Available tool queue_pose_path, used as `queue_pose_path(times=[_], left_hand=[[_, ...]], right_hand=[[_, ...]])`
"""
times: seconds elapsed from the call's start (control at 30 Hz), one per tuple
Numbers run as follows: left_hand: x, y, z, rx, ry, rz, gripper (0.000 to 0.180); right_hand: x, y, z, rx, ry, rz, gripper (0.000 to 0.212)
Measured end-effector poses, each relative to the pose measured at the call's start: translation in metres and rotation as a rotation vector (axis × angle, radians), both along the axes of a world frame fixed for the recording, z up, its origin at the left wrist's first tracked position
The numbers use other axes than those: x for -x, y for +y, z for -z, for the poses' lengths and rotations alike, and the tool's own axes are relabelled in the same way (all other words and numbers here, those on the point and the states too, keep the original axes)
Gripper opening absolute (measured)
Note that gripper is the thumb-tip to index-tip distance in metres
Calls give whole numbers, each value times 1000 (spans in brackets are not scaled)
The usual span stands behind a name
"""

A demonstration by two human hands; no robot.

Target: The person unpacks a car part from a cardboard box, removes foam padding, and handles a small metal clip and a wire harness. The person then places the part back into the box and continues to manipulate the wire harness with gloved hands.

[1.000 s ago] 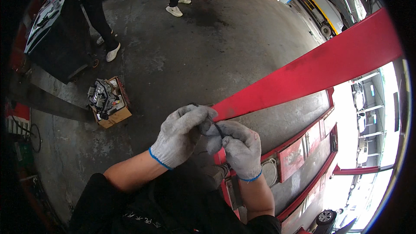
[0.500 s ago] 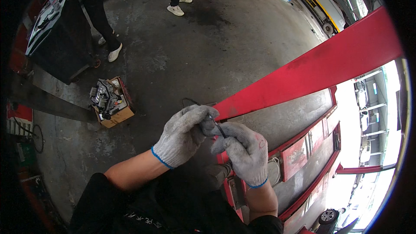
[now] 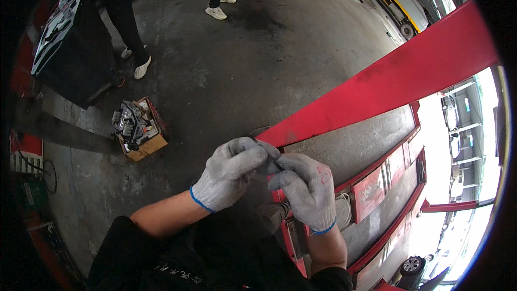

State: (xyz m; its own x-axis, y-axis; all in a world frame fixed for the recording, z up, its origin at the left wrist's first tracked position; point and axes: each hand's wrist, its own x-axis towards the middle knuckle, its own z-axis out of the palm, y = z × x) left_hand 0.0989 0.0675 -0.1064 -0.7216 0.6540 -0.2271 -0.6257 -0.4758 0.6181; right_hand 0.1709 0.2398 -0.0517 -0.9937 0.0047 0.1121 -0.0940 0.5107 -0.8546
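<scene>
My left hand (image 3: pixel 230 170) and my right hand (image 3: pixel 308 189), both in pale knitted work gloves with blue cuffs, meet in front of my body. Between their fingertips a short bit of a thin black cord-like piece (image 3: pixel 277 165) shows. The right thumb and fingers are pinched on it. Curled fingers of the left hand press together at the other end of the piece, right beside the right fingertips. Most of the piece is hidden by the gloves, and its exact kind cannot be made out.
A red lift post (image 3: pixel 377 78) slants up right, just beyond my hands. Red-edged ramps (image 3: pixel 371 196) lie at the right. To the left are a cardboard box (image 3: pixel 148 149) of metal parts and a dark cart (image 3: pixel 72 70). Two people's legs (image 3: pixel 121 19) stand farther off.
My left hand has moved slightly down and its fingers have closed nearer to the right hand's. Less of the black piece shows now, and its loop beyond the left hand is out of sight.
</scene>
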Motion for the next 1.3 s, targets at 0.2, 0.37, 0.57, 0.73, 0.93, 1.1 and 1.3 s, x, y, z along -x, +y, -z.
queue_pose_path(times=[0.2, 0.37, 0.57, 0.73, 0.93, 1.1, 1.3], left_hand=[[-3, -4, -3, 398, 563, -122, 22], [-12, -5, -5, 435, 698, -166, 21], [-6, -4, -4, 448, 648, -92, 22], [-10, -4, -8, 181, 188, -32, 19], [-11, 0, -6, 6, -9, -34, 14], [-12, -1, -13, 206, 218, -56, 12], [-17, 2, -20, 407, 376, -62, 13]], right_hand=[[6, -7, -6, -11, -87, 37, 17], [-1, -11, 0, -13, -100, 117, 15], [-2, -13, 13, -125, 124, 112, 13], [-6, -11, 26, 4, 133, 76, 19], [-11, -4, 22, 319, -45, 10, 19], [-9, -4, 8, 451, -198, 15, 15], [-9, -10, 6, 307, -98, 69, 11]])
